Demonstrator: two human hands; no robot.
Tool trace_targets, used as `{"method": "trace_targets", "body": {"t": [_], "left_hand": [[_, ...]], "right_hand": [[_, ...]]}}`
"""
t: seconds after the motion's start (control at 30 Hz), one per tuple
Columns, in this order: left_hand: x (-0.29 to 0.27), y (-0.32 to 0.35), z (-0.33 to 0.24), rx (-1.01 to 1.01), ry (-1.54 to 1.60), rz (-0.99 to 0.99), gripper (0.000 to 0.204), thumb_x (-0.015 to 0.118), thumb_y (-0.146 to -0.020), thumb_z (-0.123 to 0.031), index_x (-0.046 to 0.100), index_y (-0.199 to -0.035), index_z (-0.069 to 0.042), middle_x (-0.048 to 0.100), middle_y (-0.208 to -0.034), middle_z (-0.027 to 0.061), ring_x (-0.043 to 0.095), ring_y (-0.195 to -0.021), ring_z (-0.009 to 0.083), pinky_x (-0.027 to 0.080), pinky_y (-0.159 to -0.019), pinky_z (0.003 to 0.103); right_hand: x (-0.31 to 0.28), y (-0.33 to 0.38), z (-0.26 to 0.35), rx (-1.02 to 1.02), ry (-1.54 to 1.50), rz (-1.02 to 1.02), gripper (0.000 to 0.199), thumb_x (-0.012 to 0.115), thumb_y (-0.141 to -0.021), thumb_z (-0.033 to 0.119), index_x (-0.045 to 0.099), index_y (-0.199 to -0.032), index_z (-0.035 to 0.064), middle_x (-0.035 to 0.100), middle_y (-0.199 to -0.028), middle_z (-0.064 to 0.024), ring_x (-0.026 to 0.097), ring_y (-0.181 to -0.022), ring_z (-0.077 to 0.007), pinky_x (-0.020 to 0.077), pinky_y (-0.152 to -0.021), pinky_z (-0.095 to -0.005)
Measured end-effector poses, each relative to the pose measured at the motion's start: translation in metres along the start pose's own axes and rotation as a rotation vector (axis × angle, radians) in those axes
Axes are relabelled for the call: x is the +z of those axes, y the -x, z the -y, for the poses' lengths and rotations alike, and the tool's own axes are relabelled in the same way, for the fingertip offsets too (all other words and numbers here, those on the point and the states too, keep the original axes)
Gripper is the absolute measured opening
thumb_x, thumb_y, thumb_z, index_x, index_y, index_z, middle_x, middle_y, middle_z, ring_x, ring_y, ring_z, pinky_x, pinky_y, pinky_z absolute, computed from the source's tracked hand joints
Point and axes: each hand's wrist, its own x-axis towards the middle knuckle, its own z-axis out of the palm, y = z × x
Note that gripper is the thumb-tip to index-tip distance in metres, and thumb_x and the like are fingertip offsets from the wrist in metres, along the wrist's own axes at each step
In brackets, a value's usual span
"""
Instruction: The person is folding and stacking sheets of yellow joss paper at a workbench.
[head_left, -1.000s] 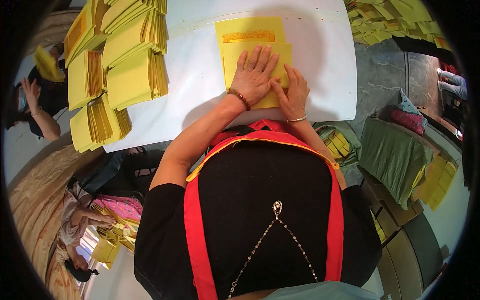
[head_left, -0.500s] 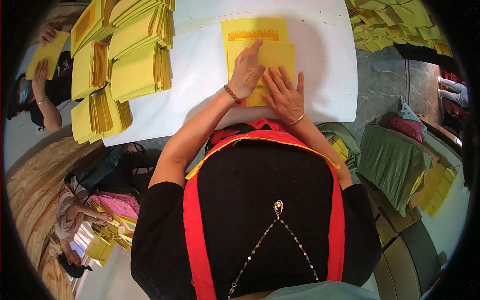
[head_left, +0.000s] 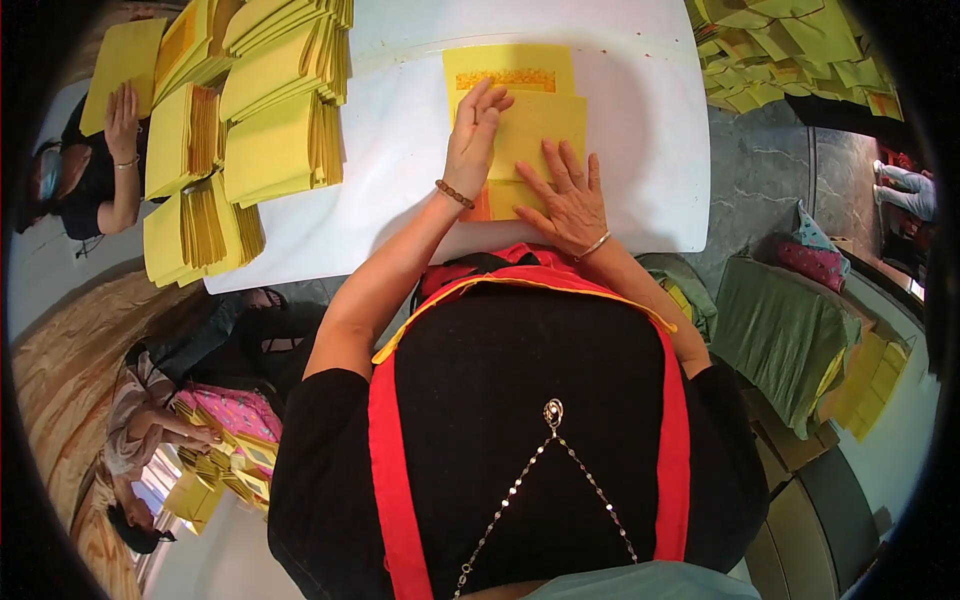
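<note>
A yellow paper sheet [head_left: 535, 120] with an orange patterned band along its far edge lies on the white table [head_left: 400, 190], partly folded over. My left hand [head_left: 472, 140] presses on the fold's left side, fingers stretched toward the band. My right hand [head_left: 568, 195] lies flat, fingers spread, on the sheet's near right part. Neither hand grips anything. A bead bracelet circles my left wrist and a thin bangle my right.
Tall stacks of folded yellow paper [head_left: 250, 110] fill the table's left side. More loose yellow sheets [head_left: 790, 55] are heaped at the far right. A person at the left [head_left: 95, 170] holds a yellow sheet. Another person [head_left: 160, 420] sits lower left with yellow papers. Green cloth [head_left: 790, 330] lies at the right.
My left hand slid to the left edge of the fold and farther up the sheet. My right hand shifted slightly nearer and flattened on the paper.
</note>
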Motion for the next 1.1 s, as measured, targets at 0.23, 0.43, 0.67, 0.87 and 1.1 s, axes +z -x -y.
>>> {"method": "trace_targets", "body": {"t": [0.23,0.43,0.67,0.87,1.1], "left_hand": [[-0.015,0.014,-0.005,0.324,-1.383,0.228,0.058,0.055,-0.077,-0.044,0.041,-0.127,-0.018,0.027,-0.136,0.0152,0.018,-0.127,0.0340,0.014,-0.099,0.053],[-0.048,0.019,-0.001,0.206,-1.404,0.237,0.074,0.052,-0.074,-0.057,0.026,-0.135,-0.023,0.010,-0.141,0.0185,0.010,-0.129,0.0381,0.008,-0.100,0.053],[-0.051,0.025,0.006,0.148,-1.406,0.240,0.077,0.052,-0.074,-0.057,0.024,-0.136,-0.021,0.008,-0.142,0.0183,0.009,-0.129,0.0371,0.008,-0.101,0.052],[-0.053,0.017,0.006,0.102,-1.362,0.271,0.078,0.053,-0.073,-0.057,0.025,-0.136,-0.020,0.008,-0.142,0.0196,0.009,-0.130,0.0364,0.008,-0.101,0.052],[-0.044,0.018,-0.009,0.485,-1.641,0.216,0.074,0.058,-0.067,-0.052,0.035,-0.131,-0.021,0.020,-0.139,0.0144,0.013,-0.128,0.0358,0.013,-0.096,0.058]], "right_hand": [[0.002,0.000,-0.004,-0.002,0.029,0.015,0.052,0.045,-0.080,0.053,0.040,-0.127,0.0321,0.017,-0.142,-0.0102,0.012,-0.132,-0.0264,0.0079,-0.100,-0.0577],[-0.002,-0.001,-0.001,-0.002,0.010,0.009,0.051,0.045,-0.080,0.053,0.041,-0.127,0.0330,0.016,-0.142,-0.0104,0.011,-0.132,-0.0265,0.0052,-0.100,-0.0573],[-0.006,-0.001,0.001,0.097,-0.072,0.105,0.062,0.043,-0.084,0.045,0.028,-0.135,0.0140,0.013,-0.143,-0.0138,0.010,-0.132,-0.0298,0.0043,-0.103,-0.0511],[0.009,0.004,-0.005,0.237,-0.172,-0.045,0.067,0.046,-0.083,0.042,0.024,-0.134,0.0032,0.014,-0.141,-0.0187,0.018,-0.130,-0.0313,0.0138,-0.102,-0.0491],[-0.002,-0.004,-0.002,0.209,-0.082,0.008,0.071,0.045,-0.083,0.044,0.021,-0.134,0.0020,0.012,-0.141,-0.0203,0.017,-0.130,-0.0313,0.0138,-0.102,-0.0505]]}}
